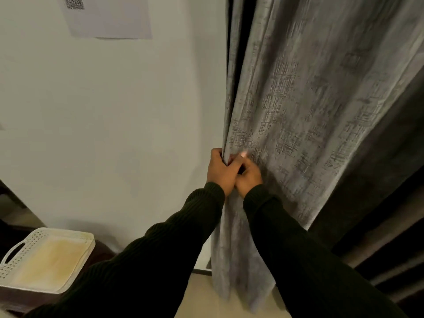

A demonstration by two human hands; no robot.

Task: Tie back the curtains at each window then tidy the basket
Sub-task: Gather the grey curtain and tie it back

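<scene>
A grey patterned curtain (298, 99) hangs on the right, gathered toward its left edge beside the pale wall. My left hand (219, 171) grips that left edge, fingers curled round the fabric. My right hand (249, 174) sits right against it, fingers curled into the cloth at the same height, thumb tip showing. Both arms wear dark ribbed sleeves. A white perforated basket (86, 237) with a handle slot stands at the lower left on a dark surface; its yellowish bottom shows and nothing lies in it. No tie-back is visible.
A sheet of paper (107, 17) with a printed code is stuck high on the wall. A darker curtain layer (378, 203) hangs behind on the right. Pale floor (202, 294) shows below the curtain's hem.
</scene>
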